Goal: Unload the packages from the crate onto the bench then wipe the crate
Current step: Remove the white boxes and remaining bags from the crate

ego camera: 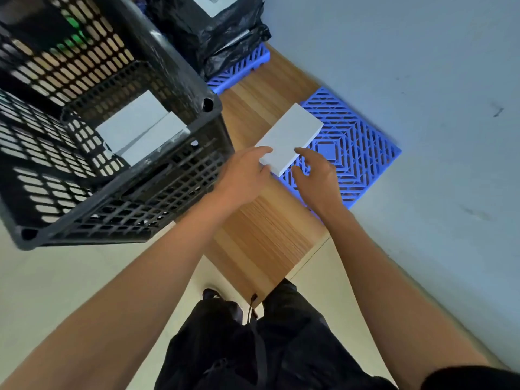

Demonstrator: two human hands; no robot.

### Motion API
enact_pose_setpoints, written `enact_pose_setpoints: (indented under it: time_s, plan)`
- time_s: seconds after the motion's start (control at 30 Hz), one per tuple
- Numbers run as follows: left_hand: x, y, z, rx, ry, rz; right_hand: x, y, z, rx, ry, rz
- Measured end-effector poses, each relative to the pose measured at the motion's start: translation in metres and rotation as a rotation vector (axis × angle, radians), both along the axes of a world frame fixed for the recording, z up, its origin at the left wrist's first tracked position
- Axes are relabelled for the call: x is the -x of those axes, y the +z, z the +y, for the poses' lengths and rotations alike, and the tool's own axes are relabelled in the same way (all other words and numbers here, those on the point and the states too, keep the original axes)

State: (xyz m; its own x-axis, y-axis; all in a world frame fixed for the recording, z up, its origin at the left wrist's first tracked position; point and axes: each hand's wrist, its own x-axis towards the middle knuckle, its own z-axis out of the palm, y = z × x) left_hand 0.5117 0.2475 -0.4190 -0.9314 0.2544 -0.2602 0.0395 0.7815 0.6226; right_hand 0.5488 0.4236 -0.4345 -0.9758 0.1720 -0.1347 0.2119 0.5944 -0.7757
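Flat white package (291,137) on bench (261,235)

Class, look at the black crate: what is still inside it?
Inside the black crate, two white packages lie side by side on its floor. The crate's near walls hide parts of the floor, so more packages there cannot be ruled out.
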Motion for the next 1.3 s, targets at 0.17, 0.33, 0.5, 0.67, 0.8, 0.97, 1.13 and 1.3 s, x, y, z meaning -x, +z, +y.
enact_pose_setpoints:
  time_s: [0.17, 0.33, 0.5, 0.67, 0.8, 0.97, 1.13, 1.3]
  plan:
    - [-0.042, 0.015, -0.043, 0.039, -0.067, 0.000, -0.023, 0.030, -0.032, -0.022, 0.006, 0.051]
    - [-0.098, 0.029, -0.107, 0.033, -0.073, 0.052, -0.073, 0.049, -0.092, -0.064, 0.020, 0.077]
    - [-0.153, 0.052, -0.180, -0.009, -0.038, 0.110, -0.128, 0.071, -0.165, -0.081, 0.060, 0.124]
    - [-0.203, 0.085, -0.247, -0.082, 0.020, 0.181, -0.165, 0.105, -0.229, -0.100, 0.111, 0.226]
    - [-0.226, 0.101, -0.294, -0.092, 0.073, 0.260, -0.178, 0.131, -0.273, -0.072, 0.169, 0.247]
    - [-0.229, 0.116, -0.345, -0.124, 0.176, 0.299, -0.173, 0.157, -0.318, -0.086, 0.270, 0.265]
    - [-0.206, 0.130, -0.386, -0.150, 0.256, 0.322, -0.140, 0.180, -0.357, -0.092, 0.336, 0.295]
    - [-0.152, 0.139, -0.430, -0.110, 0.280, 0.363, -0.086, 0.184, -0.394, -0.108, 0.363, 0.282]
